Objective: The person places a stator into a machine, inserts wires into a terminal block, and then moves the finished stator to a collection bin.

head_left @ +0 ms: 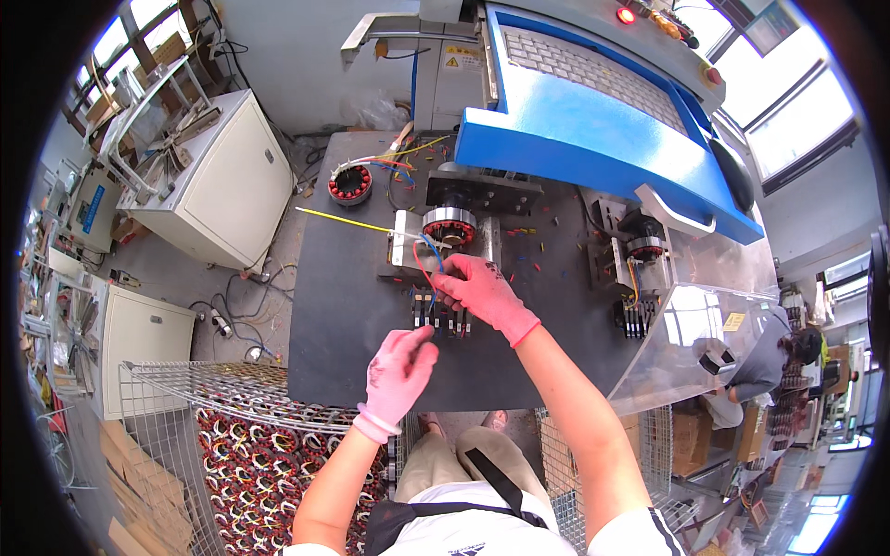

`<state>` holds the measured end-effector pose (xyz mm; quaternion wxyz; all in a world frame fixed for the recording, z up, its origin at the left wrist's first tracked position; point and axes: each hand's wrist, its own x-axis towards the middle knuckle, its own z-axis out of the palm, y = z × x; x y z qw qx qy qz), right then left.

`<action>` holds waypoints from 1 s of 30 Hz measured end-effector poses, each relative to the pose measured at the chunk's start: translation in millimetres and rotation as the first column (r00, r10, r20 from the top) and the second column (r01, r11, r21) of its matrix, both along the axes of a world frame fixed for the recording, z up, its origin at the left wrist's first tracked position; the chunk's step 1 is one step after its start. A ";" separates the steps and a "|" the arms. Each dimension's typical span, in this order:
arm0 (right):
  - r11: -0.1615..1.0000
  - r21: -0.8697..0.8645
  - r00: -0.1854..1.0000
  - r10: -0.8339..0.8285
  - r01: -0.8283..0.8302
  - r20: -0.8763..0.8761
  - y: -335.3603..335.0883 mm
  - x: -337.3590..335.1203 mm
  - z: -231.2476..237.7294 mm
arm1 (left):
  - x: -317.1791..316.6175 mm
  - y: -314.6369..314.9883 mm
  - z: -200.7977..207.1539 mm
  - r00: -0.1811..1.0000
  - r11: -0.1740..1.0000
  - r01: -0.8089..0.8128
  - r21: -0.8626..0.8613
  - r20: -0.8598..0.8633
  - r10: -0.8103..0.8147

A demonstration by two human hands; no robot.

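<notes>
A motor stator (450, 227) with a bright metal ring and red windings is mounted in the fixture at the middle of the dark worktop. From it run a yellow wire (343, 220) stretching left, a red wire (419, 262) and a blue wire (432, 248). My right hand (477, 289), in a pink glove, is closed on the blue wire just in front of the stator. Below it stands a row of small black terminal clips (439, 320). My left hand (400, 367), also gloved, has its fingers curled loosely apart at the clips' near left edge, with nothing visible in it.
Another stator (350, 184) lies at the worktop's back left. A second fixture (642, 246) with a stator stands right, beside a clear plastic guard (681, 343). A blue machine housing (593, 162) overhangs the back. A wire basket (269, 463) of stators stands at front left. Another person (765, 357) is far right.
</notes>
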<state>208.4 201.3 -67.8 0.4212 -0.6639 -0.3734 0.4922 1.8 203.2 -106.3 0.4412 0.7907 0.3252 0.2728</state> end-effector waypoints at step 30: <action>0.997 -0.051 0.933 -0.072 0.057 -0.352 -1.4 -21.2 5.3 | 33.6 99.6 51.9 0.719 0.791 0.220 -0.570 0.643 0.264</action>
